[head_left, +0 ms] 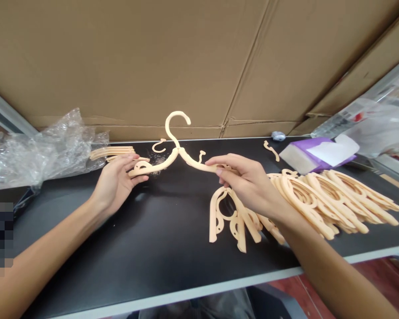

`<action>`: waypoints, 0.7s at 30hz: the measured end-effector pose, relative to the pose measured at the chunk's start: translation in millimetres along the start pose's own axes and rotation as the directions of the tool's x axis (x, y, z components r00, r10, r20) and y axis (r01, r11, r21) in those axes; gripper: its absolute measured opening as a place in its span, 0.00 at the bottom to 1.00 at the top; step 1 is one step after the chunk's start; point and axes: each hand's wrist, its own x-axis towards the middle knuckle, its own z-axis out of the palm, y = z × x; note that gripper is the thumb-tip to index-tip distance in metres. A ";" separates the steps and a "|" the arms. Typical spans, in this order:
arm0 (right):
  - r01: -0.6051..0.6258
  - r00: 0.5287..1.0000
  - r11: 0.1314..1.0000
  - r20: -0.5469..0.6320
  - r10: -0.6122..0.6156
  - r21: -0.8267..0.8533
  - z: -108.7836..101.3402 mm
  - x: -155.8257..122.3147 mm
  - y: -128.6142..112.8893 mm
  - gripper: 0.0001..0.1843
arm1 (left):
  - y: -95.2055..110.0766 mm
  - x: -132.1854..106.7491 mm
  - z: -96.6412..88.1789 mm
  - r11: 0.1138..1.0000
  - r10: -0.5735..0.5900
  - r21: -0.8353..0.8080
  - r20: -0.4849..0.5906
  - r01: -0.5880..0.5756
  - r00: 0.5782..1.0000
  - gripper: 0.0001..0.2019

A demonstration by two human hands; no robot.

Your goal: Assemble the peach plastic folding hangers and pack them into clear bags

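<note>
Beyond the right hand (248,179), a purple and white pack (307,155) lies on the black tabletop (146,252), one white sheet (344,146) coming out of it. Farther to that hand's right is a clear plastic bag (382,122); its contents cannot be made out. Past the left hand (115,184) lies crumpled clear wrap (53,146), with a stack of pale strips (118,152) at its edge, too tight to count.

Between the hands is one hanger (178,151), pale cream and smooth, with an open round hook on top and two arms sloping apart from a centre joint. The left thumb and fingers are clamped on one arm end, beside a rounded cutout; the right thumb and fingers pinch the other end.

One loose hook piece (154,146) lies beyond the left hand. One small knobbed piece (202,156) shows behind the arm nearer the right hand; whether it is attached, I cannot tell. One curved piece (271,151) and one bluish lump (278,136) lie beyond the right hand. Just below that hand is a partly hidden cluster of folded frames (219,212); to its right, a larger pile (332,199) overlaps too much to count.
</note>
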 end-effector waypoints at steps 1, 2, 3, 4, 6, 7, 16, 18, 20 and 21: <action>-0.006 1.000 1.000 0.006 0.006 0.001 0.0 0.2 0.0 0.16 | 0.5 0.3 -0.2 0.999 -0.032 -0.002 -0.006 0.032 0.999 0.03; -0.008 1.000 1.000 0.016 0.008 -0.003 -0.2 0.3 0.1 0.16 | 0.5 0.5 -0.7 0.998 -0.055 0.008 -0.010 0.055 0.998 0.02; -0.006 1.000 1.000 0.027 0.006 -0.010 -0.6 0.3 0.3 0.16 | 0.3 0.7 -1.3 0.997 -0.069 0.022 -0.015 0.069 0.998 0.02; -0.003 0.999 1.000 0.041 0.004 -0.019 -1.4 0.2 0.5 0.16 | 0.1 1.2 -2.2 0.997 -0.072 0.036 -0.021 0.073 0.997 0.03; 0.000 0.997 0.999 0.072 0.003 -0.041 -3.6 -0.1 0.9 0.15 | -0.1 3.1 -4.4 0.997 -0.052 0.047 -0.031 0.054 0.998 0.04; 0.002 0.996 0.999 0.093 0.003 -0.053 -4.7 -0.4 0.9 0.15 | -0.1 4.4 -5.6 0.998 -0.040 0.043 -0.034 0.042 0.999 0.04; 0.036 0.962 0.994 0.275 -0.007 -0.103 4.0 -3.6 -9.1 0.11 | -10.1 8.0 -5.8 0.993 0.117 0.015 -0.048 -0.116 0.992 0.08; 0.011 0.962 0.997 0.272 0.009 -0.074 10.2 -5.2 -10.5 0.08 | -15.2 3.5 -3.6 0.985 0.155 0.071 0.024 -0.156 0.988 0.13; 0.020 0.961 0.999 0.278 -0.006 -0.046 16.9 -7.5 -11.0 0.08 | -19.8 -2.3 -1.2 0.972 0.148 0.166 0.118 -0.167 0.982 0.19; 0.037 0.958 0.999 0.284 -0.024 -0.039 20.4 -8.8 -11.2 0.08 | -21.7 -5.2 0.0 0.961 0.134 0.219 0.169 -0.170 0.976 0.22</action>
